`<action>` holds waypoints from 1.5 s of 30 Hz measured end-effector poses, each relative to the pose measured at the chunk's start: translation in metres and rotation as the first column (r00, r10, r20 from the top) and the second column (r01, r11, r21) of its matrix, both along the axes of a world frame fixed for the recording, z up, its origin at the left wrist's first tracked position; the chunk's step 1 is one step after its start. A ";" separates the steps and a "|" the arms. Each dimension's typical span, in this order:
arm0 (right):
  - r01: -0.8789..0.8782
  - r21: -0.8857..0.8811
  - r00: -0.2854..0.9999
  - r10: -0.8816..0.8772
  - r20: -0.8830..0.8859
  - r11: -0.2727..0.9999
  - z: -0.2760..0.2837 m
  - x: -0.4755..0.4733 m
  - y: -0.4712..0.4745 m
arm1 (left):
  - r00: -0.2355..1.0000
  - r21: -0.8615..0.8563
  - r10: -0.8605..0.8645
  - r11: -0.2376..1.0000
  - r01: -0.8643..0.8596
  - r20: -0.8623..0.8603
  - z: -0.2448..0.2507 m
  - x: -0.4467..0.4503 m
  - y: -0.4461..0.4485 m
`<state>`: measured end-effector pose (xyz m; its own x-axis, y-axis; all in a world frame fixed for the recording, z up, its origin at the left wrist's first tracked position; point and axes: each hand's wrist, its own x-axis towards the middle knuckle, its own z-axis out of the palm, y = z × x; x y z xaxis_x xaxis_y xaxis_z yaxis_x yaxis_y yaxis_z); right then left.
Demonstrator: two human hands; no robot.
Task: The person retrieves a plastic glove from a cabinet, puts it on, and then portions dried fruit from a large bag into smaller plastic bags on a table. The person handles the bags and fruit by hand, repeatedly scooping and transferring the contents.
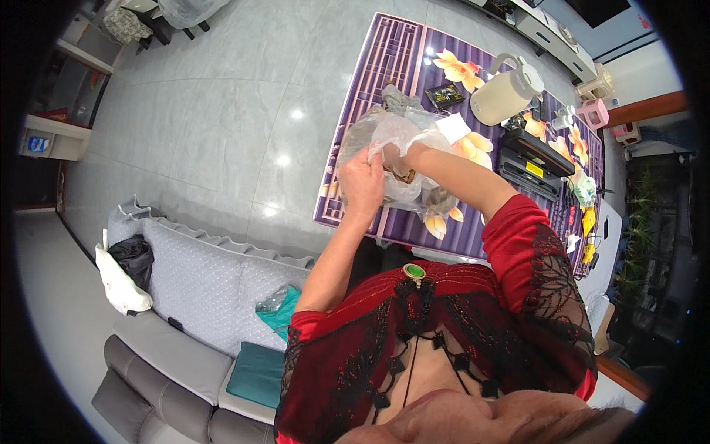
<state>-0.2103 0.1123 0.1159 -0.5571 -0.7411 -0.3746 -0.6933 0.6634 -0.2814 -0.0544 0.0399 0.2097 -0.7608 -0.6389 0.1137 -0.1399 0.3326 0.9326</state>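
My left hand (363,180) grips the rim of a clear plastic bag (407,191) over the table with the purple flowered cover. My right hand (400,157) reaches into the mouth of the bag; its fingers are hidden by the plastic, so what it holds cannot be told. Brownish contents (404,176) show through the bag below my hands. More clear plastic bags (358,136) with greyish contents lie around it. A grey cloth-like bundle (399,99) sits just beyond, and a white paper square (452,127) is beside the plastic.
A cream thermal jug (506,94) stands at the back right, near a black packet (444,96). A black vacuum sealer (532,165) lies to the right, with small cups (564,117) and a pink holder (593,114) behind. A grey sofa (188,266) is at the left.
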 end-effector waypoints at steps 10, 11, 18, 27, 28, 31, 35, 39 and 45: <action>0.092 0.086 0.995 -0.094 0.021 0.992 -0.002 0.022 0.006 | 0.997 -0.070 0.000 0.998 0.005 0.071 -0.008 -0.004 -0.001; 0.087 0.083 0.995 -0.091 0.038 0.993 0.000 0.022 0.006 | 0.998 -0.069 0.001 0.998 0.003 0.057 -0.009 -0.004 -0.001; -0.041 0.086 0.948 0.012 0.318 0.995 0.006 0.036 0.019 | 1.000 -0.026 0.010 1.000 -0.010 -0.027 -0.014 -0.009 0.002; -0.051 0.007 0.846 0.040 0.531 0.999 0.009 0.058 0.031 | 1.000 -0.062 0.026 0.998 -0.027 -0.007 -0.018 -0.011 0.002; -0.050 0.007 0.845 0.038 0.533 0.999 0.008 0.062 0.033 | 0.999 -0.071 0.028 0.997 -0.030 -0.028 -0.019 -0.012 0.003; -0.032 0.008 0.850 0.023 0.526 0.999 0.005 0.070 0.036 | 1.000 -0.018 0.003 1.000 -0.003 0.006 -0.022 -0.012 0.006; 0.006 0.004 0.863 -0.007 0.506 1.000 0.002 0.072 0.035 | 0.999 -0.005 0.024 1.000 -0.025 -0.044 -0.022 -0.012 0.008; 0.027 0.002 0.863 -0.024 0.505 1.000 0.001 0.073 0.035 | 0.999 -0.011 0.039 0.999 -0.040 -0.033 -0.020 -0.009 0.008; 0.058 -0.011 0.859 -0.044 0.510 0.998 0.002 0.073 0.035 | 0.999 -0.067 0.037 0.997 -0.039 -0.023 -0.019 -0.008 0.009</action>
